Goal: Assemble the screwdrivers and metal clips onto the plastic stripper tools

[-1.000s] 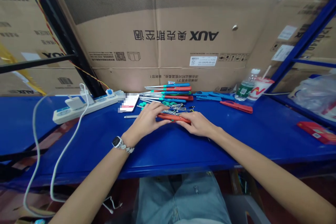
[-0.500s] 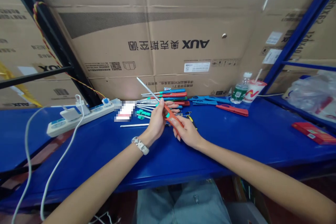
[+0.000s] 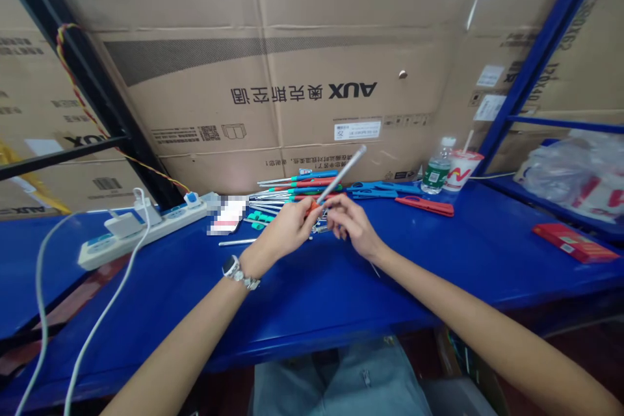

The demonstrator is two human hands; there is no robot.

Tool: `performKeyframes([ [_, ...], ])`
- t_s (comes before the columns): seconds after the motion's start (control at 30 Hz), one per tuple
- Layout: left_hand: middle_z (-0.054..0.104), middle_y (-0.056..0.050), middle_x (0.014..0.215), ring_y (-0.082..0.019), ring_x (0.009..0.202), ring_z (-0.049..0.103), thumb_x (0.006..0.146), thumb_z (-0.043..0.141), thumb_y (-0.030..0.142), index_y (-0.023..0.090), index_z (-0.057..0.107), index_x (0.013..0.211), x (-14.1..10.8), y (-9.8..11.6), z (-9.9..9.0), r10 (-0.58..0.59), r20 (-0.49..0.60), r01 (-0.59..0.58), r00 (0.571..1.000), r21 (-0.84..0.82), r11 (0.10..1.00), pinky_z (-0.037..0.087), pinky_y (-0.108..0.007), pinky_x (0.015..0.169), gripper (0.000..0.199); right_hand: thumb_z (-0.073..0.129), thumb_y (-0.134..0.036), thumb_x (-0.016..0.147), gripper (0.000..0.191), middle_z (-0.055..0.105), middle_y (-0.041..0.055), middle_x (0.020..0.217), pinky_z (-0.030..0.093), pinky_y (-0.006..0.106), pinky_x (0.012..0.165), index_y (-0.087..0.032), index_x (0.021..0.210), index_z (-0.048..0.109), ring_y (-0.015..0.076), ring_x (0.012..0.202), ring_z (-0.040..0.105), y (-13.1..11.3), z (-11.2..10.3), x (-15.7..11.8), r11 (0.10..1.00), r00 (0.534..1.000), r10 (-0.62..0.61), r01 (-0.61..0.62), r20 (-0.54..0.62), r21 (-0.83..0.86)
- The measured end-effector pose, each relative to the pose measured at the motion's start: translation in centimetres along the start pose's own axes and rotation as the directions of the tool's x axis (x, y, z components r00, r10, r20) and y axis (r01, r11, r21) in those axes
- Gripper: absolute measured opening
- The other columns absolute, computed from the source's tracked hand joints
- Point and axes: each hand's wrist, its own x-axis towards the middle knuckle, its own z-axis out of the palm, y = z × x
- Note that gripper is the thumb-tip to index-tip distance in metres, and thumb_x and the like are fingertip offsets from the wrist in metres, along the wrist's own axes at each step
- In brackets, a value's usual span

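My left hand is closed around the orange handle of a long-nosed lighter. Its metal tube slants up to the right. Beside the base of the tube, my right hand has its fingers curled; what they grip, if anything, is hidden. A thin pale strand sticks out below that hand. Behind both hands lies a pile of similar lighters with blue and red handles. Small green plastic pieces and a loose metal tube lie left of the pile.
Blue handle shells and red ones lie right of the pile. Beyond them stand a water bottle and a paper cup. A power strip with cables is at left; a red box is at right.
The lighter has swung from pointing up-left to pointing up-right. Its handle has passed from my right hand to my left. My right hand is now beside the tube's base.
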Motion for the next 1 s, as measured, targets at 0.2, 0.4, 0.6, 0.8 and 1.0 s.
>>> performKeyframes([
  [0.2, 0.056, -0.001, 0.061, -0.016, 0.049, 0.048, 0.1, 0.048, 0.027, 0.022, 0.051, 0.079, -1.9, -1.4, 0.0, 0.01, 0.121, -0.046, 0.993, 0.302, 0.952, 0.029, -0.028, 0.054, 0.022, 0.066, -0.066, 0.085, 0.046, 0.055, -0.0041, 0.063, 0.034, 0.023, 0.041, -0.02, 0.092, 0.06, 0.0085, 0.047, 0.045, 0.3, 0.9, 0.6, 0.998, 0.999, -0.034, 0.036, -0.043, 0.059],
  [0.4, 0.059, -0.004, 0.064, -0.018, 0.05, 0.05, 0.1, 0.049, 0.03, 0.021, 0.059, 0.084, -2.9, -1.8, 0.6, 0.0, 0.095, -0.034, 0.995, 0.354, 0.934, 0.034, -0.028, 0.055, 0.021, 0.071, -0.069, 0.078, 0.051, 0.057, -0.0025, 0.062, 0.035, 0.022, 0.038, -0.019, 0.085, 0.062, 0.0084, 0.046, 0.046, 1.4, 1.2, 0.1, 1.0, 0.997, 0.008, -0.006, -0.079, 0.02],
  [0.6, 0.062, -0.005, 0.063, -0.019, 0.051, 0.053, 0.098, 0.053, 0.033, 0.021, 0.062, 0.077, -2.8, -2.1, 0.2, 0.032, 0.075, -0.059, 0.997, 0.4, 0.915, 0.035, -0.028, 0.057, 0.026, 0.072, -0.069, 0.079, 0.051, 0.055, -0.0041, 0.061, 0.033, 0.022, 0.033, -0.02, 0.082, 0.059, 0.0068, 0.039, 0.042, 1.4, 1.3, 0.0, 0.998, 0.999, 0.015, -0.011, -0.05, 0.067],
  [0.8, 0.062, -0.003, 0.066, -0.019, 0.053, 0.054, 0.099, 0.049, 0.028, 0.022, 0.056, 0.08, -2.6, -2.1, 0.2, 0.04, 0.07, -0.059, 0.997, 0.309, 0.949, 0.031, -0.027, 0.056, 0.021, 0.074, -0.068, 0.077, 0.051, 0.058, -0.0031, 0.067, 0.038, 0.02, 0.034, -0.02, 0.088, 0.058, 0.0088, 0.048, 0.049, 0.9, 1.3, 0.1, 0.995, 1.0, -0.001, 0.002, -0.01, 0.099],
  [1.0, 0.062, -0.005, 0.07, -0.022, 0.056, 0.056, 0.101, 0.047, 0.028, 0.022, 0.053, 0.088, -2.7, -1.1, 0.6, -0.021, 0.114, -0.037, 0.993, 0.483, 0.875, 0.03, -0.029, 0.056, 0.015, 0.081, -0.06, 0.074, 0.049, 0.06, -0.0054, 0.061, 0.037, 0.02, 0.033, -0.022, 0.078, 0.05, 0.0076, 0.04, 0.048, 0.9, 1.1, 0.1, 0.993, 0.998, 0.006, 0.001, -0.056, 0.115],
])
